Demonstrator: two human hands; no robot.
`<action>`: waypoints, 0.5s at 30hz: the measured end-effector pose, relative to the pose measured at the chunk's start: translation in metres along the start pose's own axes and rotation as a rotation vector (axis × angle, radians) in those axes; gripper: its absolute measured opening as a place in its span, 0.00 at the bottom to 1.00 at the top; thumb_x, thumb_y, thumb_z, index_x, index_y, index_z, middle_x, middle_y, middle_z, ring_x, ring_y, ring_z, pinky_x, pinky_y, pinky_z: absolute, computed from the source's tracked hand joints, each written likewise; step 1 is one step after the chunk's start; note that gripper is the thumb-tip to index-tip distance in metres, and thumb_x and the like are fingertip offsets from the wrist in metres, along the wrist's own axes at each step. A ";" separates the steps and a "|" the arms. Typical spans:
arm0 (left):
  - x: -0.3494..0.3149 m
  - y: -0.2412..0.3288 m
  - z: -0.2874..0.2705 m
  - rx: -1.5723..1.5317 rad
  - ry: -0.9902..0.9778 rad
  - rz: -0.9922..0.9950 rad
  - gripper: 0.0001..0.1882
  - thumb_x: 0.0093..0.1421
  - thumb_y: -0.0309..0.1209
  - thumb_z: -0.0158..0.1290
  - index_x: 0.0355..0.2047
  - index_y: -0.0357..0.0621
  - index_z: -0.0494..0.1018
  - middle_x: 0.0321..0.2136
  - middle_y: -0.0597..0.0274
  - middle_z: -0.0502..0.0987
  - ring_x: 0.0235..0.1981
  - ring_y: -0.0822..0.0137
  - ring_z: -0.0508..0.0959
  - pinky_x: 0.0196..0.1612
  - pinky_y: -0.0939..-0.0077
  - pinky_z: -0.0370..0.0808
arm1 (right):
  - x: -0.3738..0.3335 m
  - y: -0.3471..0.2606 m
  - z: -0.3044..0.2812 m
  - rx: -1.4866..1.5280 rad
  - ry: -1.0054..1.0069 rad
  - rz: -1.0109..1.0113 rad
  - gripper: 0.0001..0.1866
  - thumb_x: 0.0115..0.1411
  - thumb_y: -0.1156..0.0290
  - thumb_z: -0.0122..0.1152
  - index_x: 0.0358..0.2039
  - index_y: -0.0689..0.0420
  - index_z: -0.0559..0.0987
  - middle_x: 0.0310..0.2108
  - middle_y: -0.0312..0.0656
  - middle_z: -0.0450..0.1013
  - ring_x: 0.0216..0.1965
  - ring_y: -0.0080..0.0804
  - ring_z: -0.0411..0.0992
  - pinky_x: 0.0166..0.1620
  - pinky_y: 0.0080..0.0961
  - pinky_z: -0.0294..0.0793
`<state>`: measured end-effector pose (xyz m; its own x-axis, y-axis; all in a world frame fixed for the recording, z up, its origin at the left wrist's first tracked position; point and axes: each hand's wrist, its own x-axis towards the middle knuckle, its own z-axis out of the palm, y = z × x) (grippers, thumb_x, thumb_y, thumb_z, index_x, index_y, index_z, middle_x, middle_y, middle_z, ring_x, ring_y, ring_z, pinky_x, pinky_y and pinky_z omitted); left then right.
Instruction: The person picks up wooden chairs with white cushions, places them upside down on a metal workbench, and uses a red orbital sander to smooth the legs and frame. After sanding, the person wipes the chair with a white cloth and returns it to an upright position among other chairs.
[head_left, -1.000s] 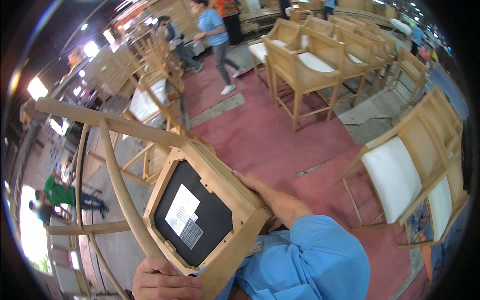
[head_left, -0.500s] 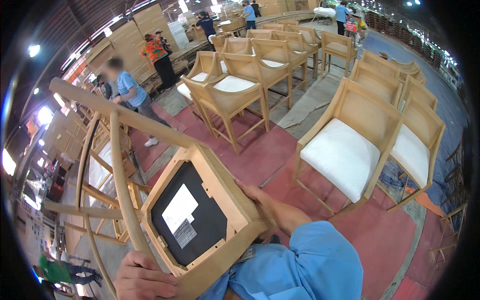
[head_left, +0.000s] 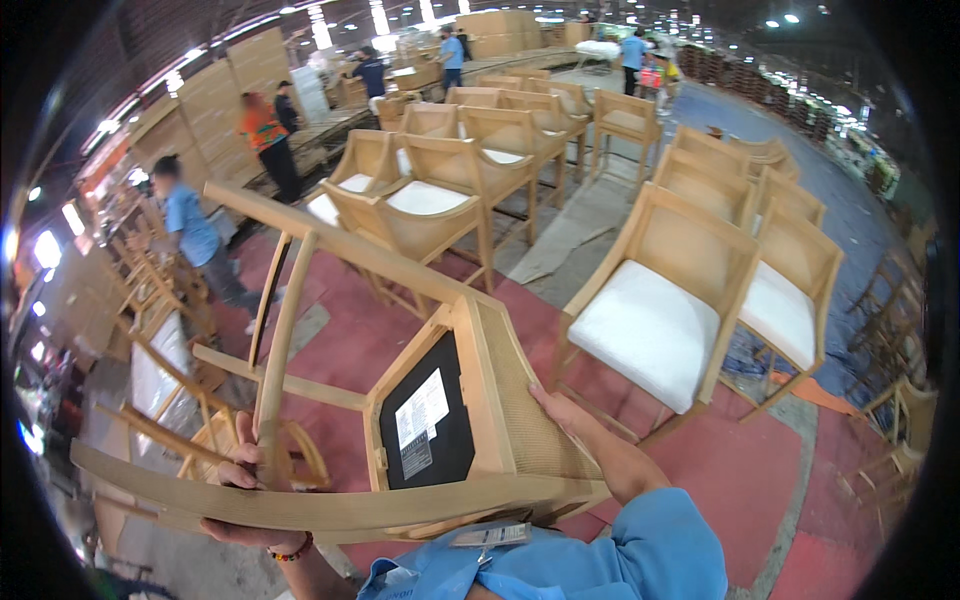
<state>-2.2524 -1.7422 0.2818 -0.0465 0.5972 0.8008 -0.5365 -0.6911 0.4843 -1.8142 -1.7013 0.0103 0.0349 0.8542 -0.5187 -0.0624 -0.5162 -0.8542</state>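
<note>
I hold a wooden chair (head_left: 500,493) tipped over in front of me, with its underside toward me. A black bottom panel (head_left: 455,400) with white and grey labels sits inside its frame, and its legs extend to the left. My left hand (head_left: 238,468) wraps round a leg at the lower left; another leg partly covers that hand. A beaded bracelet is on that wrist. On the other side, my right hand (head_left: 562,412) grips the chair against its woven back panel (head_left: 530,390); some of its fingers are hidden behind the edge.
Several wooden chairs with white seats (head_left: 645,320) stand to the right and ahead. Red mats (head_left: 690,450) cover part of the floor. More chair frames (head_left: 160,380) are at the left. A person in a blue shirt (head_left: 195,225) and other people are farther back, near cardboard boxes (head_left: 495,32).
The chair has turned and moved right, bringing another leg across the front. My left hand has shifted along to a leg. The view has swung, and the person in blue appears farther left.
</note>
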 end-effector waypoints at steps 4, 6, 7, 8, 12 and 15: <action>-0.018 -0.028 -0.090 -0.321 0.270 -0.259 0.35 0.62 0.66 0.39 0.27 0.43 0.70 0.52 0.40 0.74 0.67 0.45 0.59 0.70 0.40 0.43 | -0.034 0.012 0.015 -0.091 0.192 0.133 0.44 0.63 0.37 0.49 0.57 0.72 0.71 0.57 0.58 0.69 0.58 0.47 0.68 0.58 0.36 0.67; -0.039 -0.041 -0.136 -0.463 0.363 -0.315 0.34 0.62 0.65 0.40 0.27 0.42 0.71 0.54 0.43 0.74 0.65 0.47 0.62 0.69 0.40 0.48 | -0.060 0.015 0.029 -0.075 0.231 0.126 0.43 0.63 0.38 0.50 0.56 0.72 0.72 0.55 0.59 0.70 0.57 0.48 0.69 0.57 0.36 0.68; -0.051 -0.047 -0.158 -0.535 0.383 -0.348 0.34 0.62 0.65 0.41 0.28 0.42 0.71 0.54 0.45 0.74 0.65 0.49 0.63 0.68 0.40 0.51 | -0.074 0.017 0.038 -0.042 0.237 0.142 0.43 0.63 0.38 0.50 0.56 0.72 0.72 0.55 0.59 0.70 0.56 0.49 0.69 0.56 0.36 0.69; -0.063 -0.058 -0.178 -0.510 0.431 -0.378 0.36 0.62 0.66 0.42 0.33 0.40 0.72 0.54 0.46 0.74 0.62 0.50 0.67 0.64 0.42 0.62 | -0.081 0.015 0.046 -0.118 0.270 0.148 0.43 0.63 0.38 0.51 0.56 0.72 0.72 0.54 0.59 0.71 0.55 0.49 0.70 0.56 0.36 0.69; -0.099 -0.112 -0.260 -0.331 0.939 -0.641 0.38 0.60 0.68 0.42 0.39 0.40 0.70 0.48 0.45 0.76 0.51 0.55 0.77 0.50 0.58 0.79 | -0.097 -0.011 0.085 -0.265 0.302 0.152 0.38 0.63 0.42 0.54 0.58 0.66 0.72 0.52 0.53 0.73 0.53 0.43 0.72 0.55 0.35 0.71; -0.144 -0.149 -0.285 -0.189 0.967 -0.895 0.29 0.63 0.61 0.46 0.37 0.44 0.69 0.32 0.56 0.76 0.30 0.66 0.77 0.32 0.73 0.79 | -0.129 -0.038 0.111 -0.356 0.332 0.121 0.36 0.63 0.44 0.55 0.58 0.63 0.72 0.51 0.50 0.74 0.51 0.39 0.73 0.54 0.34 0.72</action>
<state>-2.4060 -1.6092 -0.0063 -0.1527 0.9144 -0.3749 -0.8002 0.1082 0.5899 -1.9268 -1.7852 0.1139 0.3679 0.7509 -0.5485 0.2562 -0.6489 -0.7165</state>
